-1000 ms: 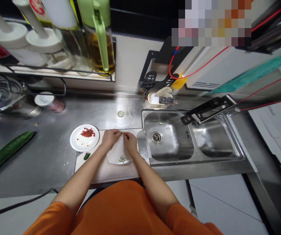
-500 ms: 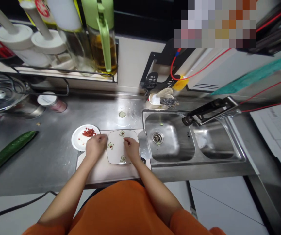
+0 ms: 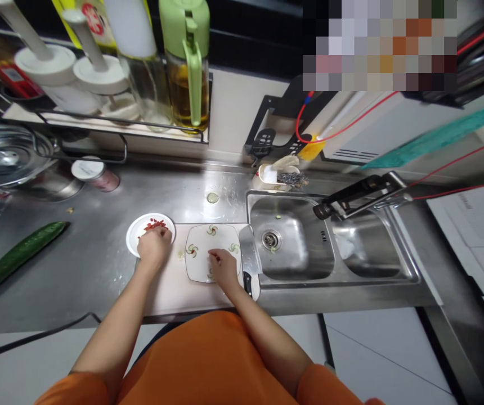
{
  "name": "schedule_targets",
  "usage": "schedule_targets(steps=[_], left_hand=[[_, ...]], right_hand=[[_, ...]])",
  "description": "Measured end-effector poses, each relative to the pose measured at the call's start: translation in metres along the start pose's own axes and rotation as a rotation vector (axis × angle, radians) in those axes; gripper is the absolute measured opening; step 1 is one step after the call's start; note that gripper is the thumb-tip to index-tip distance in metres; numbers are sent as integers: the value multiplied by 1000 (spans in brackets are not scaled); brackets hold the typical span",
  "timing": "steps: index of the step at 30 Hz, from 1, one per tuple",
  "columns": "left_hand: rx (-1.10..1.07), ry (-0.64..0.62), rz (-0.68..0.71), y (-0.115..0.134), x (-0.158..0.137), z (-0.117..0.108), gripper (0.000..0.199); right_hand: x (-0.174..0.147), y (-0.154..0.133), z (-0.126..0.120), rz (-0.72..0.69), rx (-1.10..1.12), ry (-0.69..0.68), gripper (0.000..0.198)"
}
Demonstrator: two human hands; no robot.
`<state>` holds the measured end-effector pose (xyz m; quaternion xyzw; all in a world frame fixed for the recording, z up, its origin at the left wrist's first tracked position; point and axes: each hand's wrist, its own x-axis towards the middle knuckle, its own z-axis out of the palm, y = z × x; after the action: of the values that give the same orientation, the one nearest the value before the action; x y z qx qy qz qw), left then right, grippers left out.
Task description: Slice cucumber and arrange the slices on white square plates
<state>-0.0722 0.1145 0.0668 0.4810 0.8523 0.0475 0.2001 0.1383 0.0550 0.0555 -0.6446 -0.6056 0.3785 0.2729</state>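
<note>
Red bits (image 3: 156, 223) lay centre-left by my bunched left hand (image 3: 155, 247), seemingly the picking step; lifting needed delicacy. Its hold, like my curled right hand (image 3: 225, 269)'s, I couldn't tell.

1 sq. plate (image 3: 200, 269) had 4 green swirls (image 3: 212, 230); L of it were 1 rnd. plate (image 3: 134, 229), 1 long cuke (image 3: 19, 261); R of it, 1 knife (image 3: 251, 253), 2 sink basins (image 3: 296, 242).

A steel kitchen counter (image 3: 94, 253) with a double sink (image 3: 295, 250), against a pale wall (image 3: 231, 104).
A wire-railed shelf (image 3: 107, 125) runs along the wall at upper left, a dark tap (image 3: 352, 194) reaches over the sink, white cabinet fronts (image 3: 377, 351) show below the counter, and light glints off the steel.
</note>
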Motion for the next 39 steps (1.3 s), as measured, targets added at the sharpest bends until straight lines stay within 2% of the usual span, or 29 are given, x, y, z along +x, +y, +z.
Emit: schedule_targets(steps=[13,19,26,31,36,39], left_hand=[[30,-14,-8,-4,4,1,33],[-36,-5,18,-16,-2,-3,33],[-242,17,20,-21,-19,-9,26],[-361,36,1,-22,-21,-8,26],[-675,23,45,-19,-19,-2,31],[-798,-47,79,-8,-29,1,33]], right_hand=[[-6,0,-3,8,-18,-11,23],[-8,-4,-4,2,-5,-27,22],[-6,-4,-6,16,-12,-39,23],[-3,-3,-8,24,10,-21,23],[-1,-3,-11,19,38,-5,22],[2,-7,-12,30,82,11,22]])
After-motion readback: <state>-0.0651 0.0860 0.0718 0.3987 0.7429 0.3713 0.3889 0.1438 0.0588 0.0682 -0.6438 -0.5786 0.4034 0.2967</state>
